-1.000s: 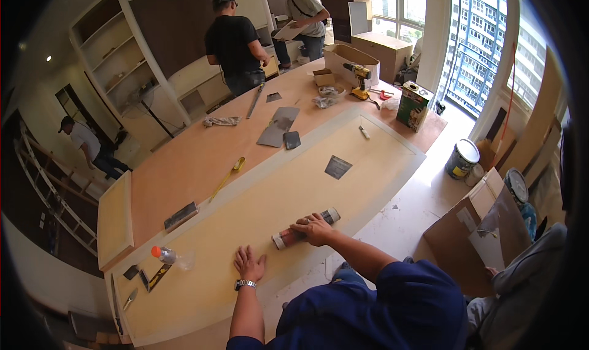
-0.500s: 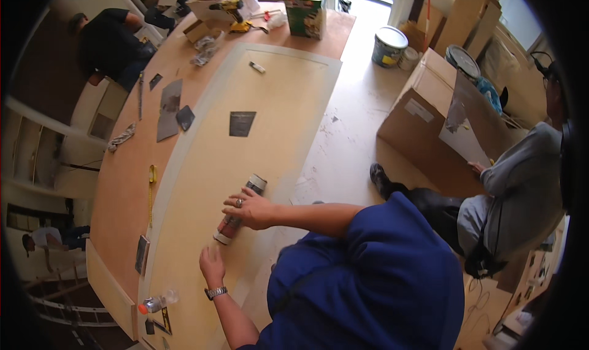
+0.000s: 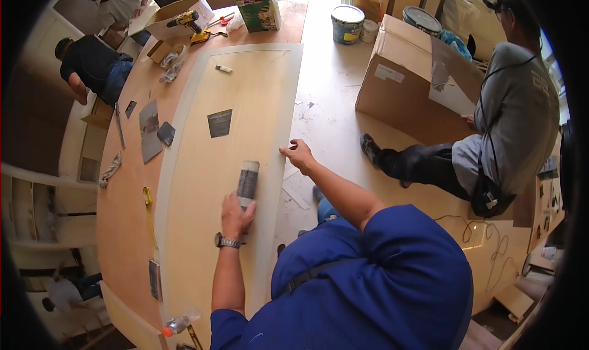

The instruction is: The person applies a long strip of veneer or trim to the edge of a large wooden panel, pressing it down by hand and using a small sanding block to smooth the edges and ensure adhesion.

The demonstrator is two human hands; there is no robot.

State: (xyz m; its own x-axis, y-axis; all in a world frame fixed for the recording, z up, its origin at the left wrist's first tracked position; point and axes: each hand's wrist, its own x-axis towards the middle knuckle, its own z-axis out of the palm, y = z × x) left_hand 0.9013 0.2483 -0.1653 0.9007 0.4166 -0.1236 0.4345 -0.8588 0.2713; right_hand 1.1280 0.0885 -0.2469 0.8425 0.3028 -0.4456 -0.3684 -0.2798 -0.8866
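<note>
My left hand (image 3: 234,216), with a metal watch at the wrist, wraps thumb and fingers around the near end of a cylindrical canister (image 3: 248,184). The canister has a dark label and pale ends and lies along the pale wooden panel (image 3: 195,184); part of it is hidden under my palm. Over the panel's right edge is my right hand (image 3: 299,155), empty, its fingers loosely stretched and apart. Further up the panel lie a dark trapezoid sheet (image 3: 219,123) and a small white tube (image 3: 224,69).
Along the left lie a yellow tape measure (image 3: 147,196), grey sheets (image 3: 149,132), a sanding block (image 3: 154,279) and a bottle (image 3: 177,324). A drill (image 3: 189,22) and metal can (image 3: 257,9) stand at the far end. A person (image 3: 515,111) sits right, by a large carton (image 3: 392,74).
My right hand has let go of the canister and moved right to the panel's edge. My left hand has come up and taken hold of the canister, now turned more upright in the picture.
</note>
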